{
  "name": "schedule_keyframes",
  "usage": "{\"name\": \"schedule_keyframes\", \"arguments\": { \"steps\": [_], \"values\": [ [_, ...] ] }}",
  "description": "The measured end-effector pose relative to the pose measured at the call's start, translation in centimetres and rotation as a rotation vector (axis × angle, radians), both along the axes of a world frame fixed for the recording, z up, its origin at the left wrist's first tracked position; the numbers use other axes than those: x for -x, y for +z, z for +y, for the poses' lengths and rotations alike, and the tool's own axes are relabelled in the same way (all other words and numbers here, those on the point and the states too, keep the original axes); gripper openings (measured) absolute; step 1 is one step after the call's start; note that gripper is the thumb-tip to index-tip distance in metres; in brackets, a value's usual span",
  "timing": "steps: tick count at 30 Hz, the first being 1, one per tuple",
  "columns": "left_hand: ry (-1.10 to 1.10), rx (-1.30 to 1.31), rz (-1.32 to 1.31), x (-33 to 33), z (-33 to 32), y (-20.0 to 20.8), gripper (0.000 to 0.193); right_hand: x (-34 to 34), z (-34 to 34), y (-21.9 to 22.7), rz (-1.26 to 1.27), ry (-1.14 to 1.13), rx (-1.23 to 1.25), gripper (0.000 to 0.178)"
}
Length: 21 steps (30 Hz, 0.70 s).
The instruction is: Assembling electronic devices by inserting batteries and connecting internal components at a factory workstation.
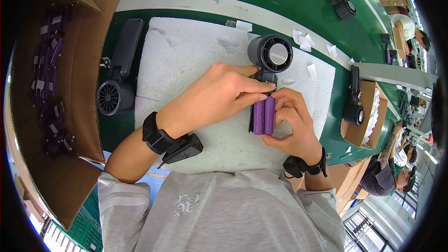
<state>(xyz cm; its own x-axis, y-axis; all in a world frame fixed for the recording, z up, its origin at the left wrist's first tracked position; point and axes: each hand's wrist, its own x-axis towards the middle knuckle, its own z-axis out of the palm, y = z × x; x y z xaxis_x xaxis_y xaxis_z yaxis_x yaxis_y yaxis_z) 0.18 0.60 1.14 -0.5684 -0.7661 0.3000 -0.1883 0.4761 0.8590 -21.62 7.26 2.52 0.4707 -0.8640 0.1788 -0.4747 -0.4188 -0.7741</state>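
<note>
A black handheld fan (271, 53) lies on a white foam sheet (186, 56), its round head pointing away from me and its handle open. Two purple battery cells (264, 116) sit side by side in the handle as a pack. My left hand (223, 88) is closed at the fan's neck, with fingertips pressed near the top of the cells. My right hand (295, 121) grips the pack from the right, index finger at its top end and thumb by its lower end. The fingertips hide the joint between cells and neck.
At left, a cardboard box (86, 84) holds several purple battery packs (49, 60). Another black fan (115, 94) lies between box and foam. White paper pieces (305, 42) lie along the far edge. At right are a fan (355, 112) and a small carton (377, 126); people sit beyond.
</note>
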Motion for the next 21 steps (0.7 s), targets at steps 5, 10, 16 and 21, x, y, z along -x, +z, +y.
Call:
{"name": "schedule_keyframes", "arguments": {
  "steps": [5,10,16,21],
  "values": [
    [-0.004,-0.049,0.001,-0.02,0.04,0.19,0.025,0.01,-0.35,0.49,-0.022,0.036,-0.070,0.050],
    [-0.008,-0.058,0.013,0.07,-0.05,0.46,0.027,0.09,-0.56,0.34,-0.040,0.039,-0.107,0.052],
    [0.000,-0.038,-0.014,-0.03,-0.11,0.17,0.030,0.27,-0.47,-0.02,-0.057,0.057,-0.073,0.053],
    [-0.001,-0.068,-0.059,-0.21,-0.20,0.37,0.036,0.04,-0.96,0.53,-0.066,0.070,-0.079,0.044]
  ]
}}
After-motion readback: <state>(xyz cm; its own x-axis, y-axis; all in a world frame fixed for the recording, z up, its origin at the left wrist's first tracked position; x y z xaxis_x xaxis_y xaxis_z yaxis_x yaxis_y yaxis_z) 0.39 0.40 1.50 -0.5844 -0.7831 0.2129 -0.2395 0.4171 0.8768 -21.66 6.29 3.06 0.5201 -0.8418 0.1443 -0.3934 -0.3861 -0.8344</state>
